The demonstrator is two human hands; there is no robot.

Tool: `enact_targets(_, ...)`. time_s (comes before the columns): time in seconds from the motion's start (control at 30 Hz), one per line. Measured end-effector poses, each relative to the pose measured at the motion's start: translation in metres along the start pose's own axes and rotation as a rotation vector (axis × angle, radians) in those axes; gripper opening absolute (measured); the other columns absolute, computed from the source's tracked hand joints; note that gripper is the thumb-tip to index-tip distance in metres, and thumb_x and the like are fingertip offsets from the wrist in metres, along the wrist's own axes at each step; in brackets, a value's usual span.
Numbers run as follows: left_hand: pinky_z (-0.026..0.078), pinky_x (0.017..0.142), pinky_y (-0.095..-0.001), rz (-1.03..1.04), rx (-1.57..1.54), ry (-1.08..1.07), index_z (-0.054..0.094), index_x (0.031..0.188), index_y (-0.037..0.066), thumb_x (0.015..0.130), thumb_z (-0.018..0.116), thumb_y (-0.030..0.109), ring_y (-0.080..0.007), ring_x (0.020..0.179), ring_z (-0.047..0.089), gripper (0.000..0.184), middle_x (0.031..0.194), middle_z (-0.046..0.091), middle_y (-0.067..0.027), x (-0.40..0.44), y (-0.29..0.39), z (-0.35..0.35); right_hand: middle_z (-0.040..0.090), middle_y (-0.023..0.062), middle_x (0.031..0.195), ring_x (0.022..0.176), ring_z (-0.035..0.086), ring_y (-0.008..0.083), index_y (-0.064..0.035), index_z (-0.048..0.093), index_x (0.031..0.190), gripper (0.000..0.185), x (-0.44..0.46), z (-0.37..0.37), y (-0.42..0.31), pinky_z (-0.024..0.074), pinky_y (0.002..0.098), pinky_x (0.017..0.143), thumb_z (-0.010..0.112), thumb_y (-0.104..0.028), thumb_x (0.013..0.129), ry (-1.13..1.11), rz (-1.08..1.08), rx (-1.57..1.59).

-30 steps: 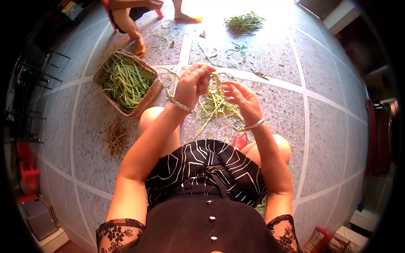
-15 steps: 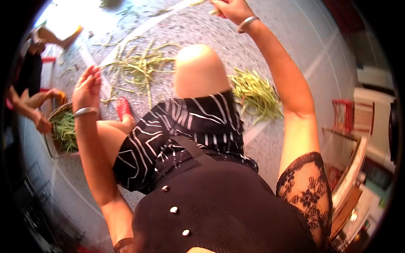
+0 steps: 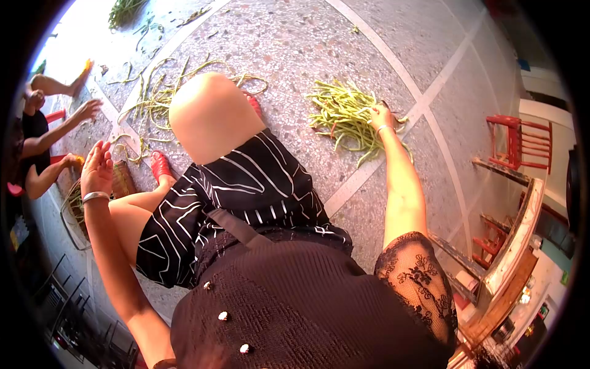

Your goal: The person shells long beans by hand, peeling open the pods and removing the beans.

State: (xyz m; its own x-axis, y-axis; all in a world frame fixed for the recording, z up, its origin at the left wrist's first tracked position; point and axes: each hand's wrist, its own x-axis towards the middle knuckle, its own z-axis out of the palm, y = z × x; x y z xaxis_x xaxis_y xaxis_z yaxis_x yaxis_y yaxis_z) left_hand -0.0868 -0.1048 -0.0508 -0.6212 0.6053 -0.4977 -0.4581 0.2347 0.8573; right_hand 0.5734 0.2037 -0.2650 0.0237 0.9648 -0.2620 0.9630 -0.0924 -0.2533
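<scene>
My right hand (image 3: pixel 381 115) is low over a pile of pale green long beans (image 3: pixel 344 114) on the floor, its fingers closed on long beans at the pile's right edge. Off to the left, my left hand (image 3: pixel 97 169) is raised near a woven basket (image 3: pixel 123 179), its fingers stretched out and nothing visible in them. Looser, tangled long beans (image 3: pixel 150 101) lie on the floor beyond my knee, partly hidden by it. More greens (image 3: pixel 75 206) show in a container partly behind my left forearm.
A person's arm (image 3: pixel 58 129) reaches in at the left, beside a red stool. A dark green bundle (image 3: pixel 126 12) lies at the far upper left. Red chairs (image 3: pixel 519 141) and a wooden bench-like frame (image 3: pixel 513 246) stand at the right on the speckled floor (image 3: pixel 295 49).
My right hand has come down from the upper middle to the bean pile. My left hand has moved slightly left and down. The co-worker's hand has lifted from the container of greens.
</scene>
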Motion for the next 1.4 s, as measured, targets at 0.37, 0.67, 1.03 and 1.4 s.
enact_targets(0.37,0.052,0.069,-0.0257,0.074,-0.164,0.21,0.047,0.108,-0.002,0.08,0.041,-0.005,-0.0198,0.08,0.059,0.029,0.096,0.058,-0.0151,-0.026,0.016,0.012,0.062,0.0185,0.091,0.087,0.059,0.0324,-0.0086,0.064,0.096,0.029,0.035,0.016,0.01,0.0452,0.0389,0.078,0.054,-0.024,0.073,-0.012,-0.278,-0.158)
enact_targets(0.67,0.05,0.071,-0.0279,0.127,-0.347,0.205,0.049,0.108,0.001,0.074,0.044,-0.006,-0.0181,0.08,0.057,0.035,0.093,0.058,-0.0108,-0.04,0.012,-0.007,0.064,0.0154,0.085,0.081,0.062,0.0267,-0.009,0.066,0.09,0.026,0.033,-0.019,-0.059,0.0475,0.0341,0.074,0.057,-0.026,0.073,-0.056,-0.327,-0.13)
enact_targets(1.03,0.038,0.051,-0.023,0.195,-0.505,0.163,0.049,0.105,-0.001,0.073,0.043,-0.006,-0.0135,0.06,0.045,0.032,0.079,0.051,-0.0077,-0.053,0.008,-0.024,0.064,0.015,0.079,0.074,0.063,0.0237,-0.006,0.065,0.09,0.025,-0.024,-0.046,-0.16,0.0477,0.0328,0.069,0.056,-0.023,0.074,-0.186,-0.528,-0.095)
enact_targets(1.4,0.039,0.049,-0.023,0.251,-0.534,0.287,0.052,0.101,-0.002,0.071,0.043,-0.007,-0.0117,0.057,0.047,0.031,0.08,0.054,-0.0083,-0.069,0.009,-0.03,0.063,0.0172,0.075,0.071,0.063,0.0272,-0.005,0.064,0.086,0.028,-0.076,-0.083,-0.248,0.0463,0.0353,0.062,0.06,-0.029,0.072,-0.177,-0.688,-0.104)
